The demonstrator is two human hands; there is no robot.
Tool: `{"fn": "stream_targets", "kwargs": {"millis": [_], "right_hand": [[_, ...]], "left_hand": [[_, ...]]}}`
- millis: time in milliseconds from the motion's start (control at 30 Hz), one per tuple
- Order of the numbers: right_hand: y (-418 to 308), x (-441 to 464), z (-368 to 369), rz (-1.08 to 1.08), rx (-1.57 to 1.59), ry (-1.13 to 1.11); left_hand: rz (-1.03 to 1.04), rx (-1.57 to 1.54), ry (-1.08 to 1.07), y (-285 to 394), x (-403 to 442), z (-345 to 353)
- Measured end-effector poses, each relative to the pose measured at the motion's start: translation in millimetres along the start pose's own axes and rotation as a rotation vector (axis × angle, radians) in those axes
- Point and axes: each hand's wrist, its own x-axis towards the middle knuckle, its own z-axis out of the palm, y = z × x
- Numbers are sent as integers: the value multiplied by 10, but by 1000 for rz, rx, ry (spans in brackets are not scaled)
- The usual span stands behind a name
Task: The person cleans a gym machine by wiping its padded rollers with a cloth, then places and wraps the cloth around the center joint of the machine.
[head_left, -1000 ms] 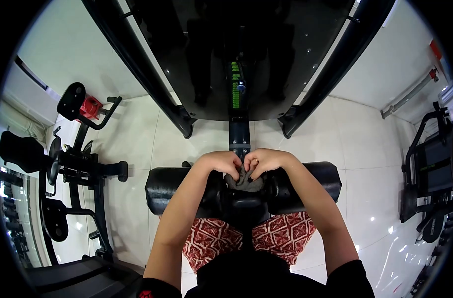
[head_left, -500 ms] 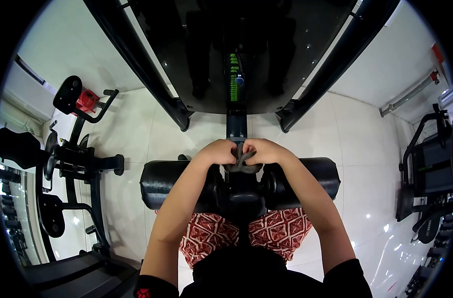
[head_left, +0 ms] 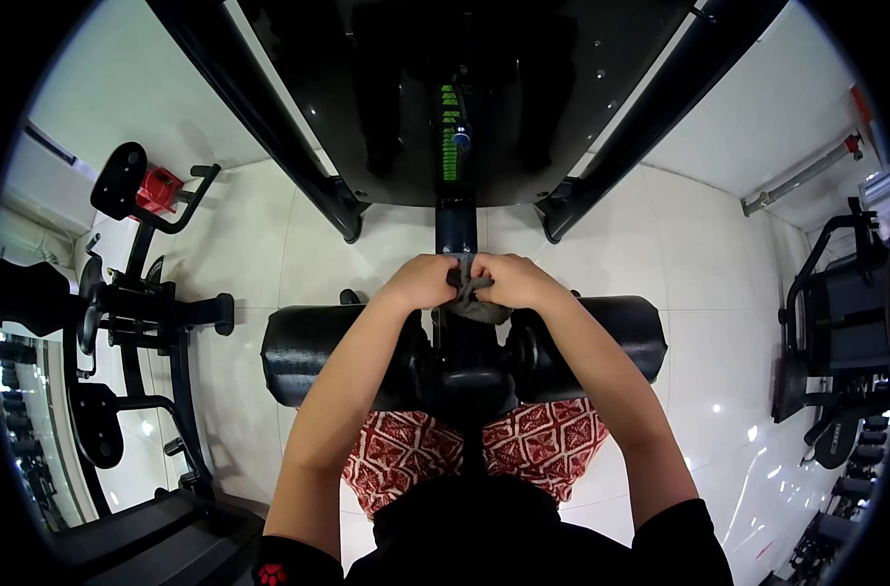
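Note:
A bunched grey cloth (head_left: 480,312) lies over the dark central beam (head_left: 455,230) of a gym machine. From the left, my left hand (head_left: 425,281) pinches the cloth's edge with curled fingers. My right hand (head_left: 511,280) grips it from the other side, fingers bent inward, close to the left fingertips. Part of the cloth hangs below the fingers toward me. Just nearer to me than the hands are two black padded rollers, the left roller (head_left: 308,356) and the right roller (head_left: 625,337), with my forearms passing over them.
Ahead stands the machine's dark panel (head_left: 386,181) with a green number strip (head_left: 450,107) and a blue-tipped pin (head_left: 461,139). Slanted black posts flank it. Another exercise machine (head_left: 171,311) is at left, and a black machine (head_left: 840,327) at right. Pale tiles (head_left: 713,254) cover the floor.
The view has shifted slightly, so hands and machine sit a bit higher and further left in the picture. Both hands stay on the cloth, whose folds between the fingers look slightly different.

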Motion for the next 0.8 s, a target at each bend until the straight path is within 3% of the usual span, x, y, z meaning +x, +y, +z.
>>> {"fn": "stream_targets", "kwargs": {"millis": [33,133,200,333,400,433,567,633,667,733,800], "right_hand": [[-17,-26,-42,4,-4,0],[-102,-28,-185,-85,179,-502],[-143,-49,-192,-78,158,-549],[-89,-23,-110,-36,113,-421],[-62,8,-30,12,-3,-143],[-14,39,40,-8,-38,-57],[76,101,116,-104,-58,62],[55,57,12,-140,-28,-144],[-8,36,-75,-140,-27,-145],[-115,4,-226,-95,121,-605],[-112,6,-194,-68,168,-644]], "left_hand": [[4,-4,0,53,-17,-36],[46,-59,-491,164,-46,-218],[26,-62,-562,195,-64,-243],[-10,-17,-448,185,-44,-179],[-40,52,-80,66,-8,-24],[-49,123,-24,63,9,-12],[-77,65,-68,96,44,-69],[-54,16,-258,163,11,-169],[-55,15,-260,212,-5,-234],[-20,-42,-644,289,-27,-334],[0,-44,-696,297,-37,-324]]}}
